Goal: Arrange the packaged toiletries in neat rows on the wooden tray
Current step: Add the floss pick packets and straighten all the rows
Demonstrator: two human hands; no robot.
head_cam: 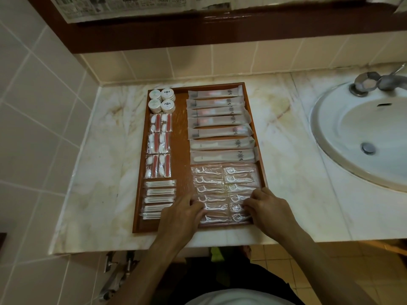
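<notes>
Marble counter beside the sink (363,133) bears the wooden tray (180,137), toiletries in rows. At its five o'clock corner, my left hand (179,213) and right hand (267,209) press curled fingertips onto the floss-pick packets (218,190), gripping nothing.

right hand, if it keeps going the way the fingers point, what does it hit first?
The right hand points left across the floss pick packets. Beyond those under its fingertips, it would likely meet the left hand first, though the depth is hard to judge.
</notes>
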